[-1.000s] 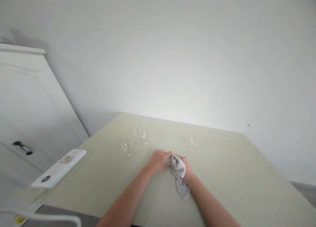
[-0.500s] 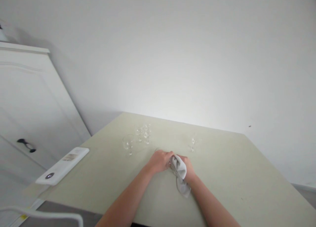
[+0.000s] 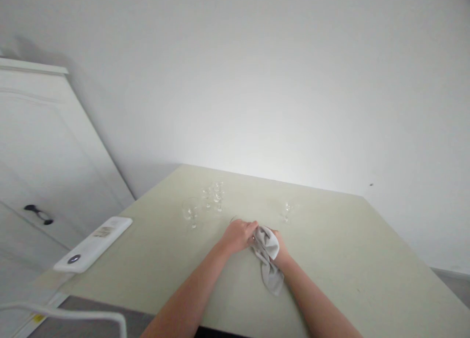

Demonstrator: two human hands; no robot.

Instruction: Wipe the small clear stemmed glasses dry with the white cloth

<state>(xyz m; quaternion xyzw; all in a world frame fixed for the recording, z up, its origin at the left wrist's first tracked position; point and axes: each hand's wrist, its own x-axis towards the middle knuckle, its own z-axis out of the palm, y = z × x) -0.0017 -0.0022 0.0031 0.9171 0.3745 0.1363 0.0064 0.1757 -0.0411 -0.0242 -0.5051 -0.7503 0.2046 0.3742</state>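
Left hand (image 3: 237, 234) curls round a clear drinking glass (image 3: 253, 238), mostly hidden, over the pale-green table (image 3: 330, 259); right hand (image 3: 281, 250) grips soft grey cloth (image 3: 267, 241) against it. Wiping looks unfinished. Clear stemmed glasses (image 3: 219, 199) stand beyond; wiped or not, cannot tell.

A plain pale-grey wall (image 3: 257, 73) fills the background, brightest just above the far edge of the light greenish-beige table (image 3: 352, 269) and dimmer toward the corners, with a small dark mark (image 3: 371, 184) at right. At left stands a white panelled cabinet (image 3: 47, 137) with a dark pull handle (image 3: 38, 214). Grey floor (image 3: 101, 304) shows below the table's near-left edge.
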